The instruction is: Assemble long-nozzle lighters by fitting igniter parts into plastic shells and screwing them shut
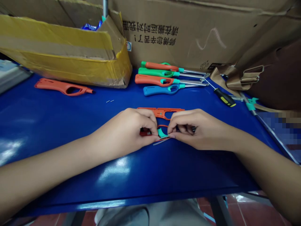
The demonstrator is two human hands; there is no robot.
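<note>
Both my hands meet at the middle of the blue table (70, 131). My left hand (131, 130) and my right hand (190, 127) are closed, pinching an orange lighter body (162, 133) with a teal trigger between the fingertips. Just behind them lies an orange lighter shell half (162, 112), flat on the table. A thin metal strip pokes out under the held piece. My fingers hide most of the held lighter.
Several finished long lighters (164, 78) in orange, green and blue lie behind. Another orange shell (63, 87) rests at left before a yellow-taped cardboard box (63, 53). A black and yellow screwdriver (223, 97) lies at right. Two small pins (109, 101) sit mid-table.
</note>
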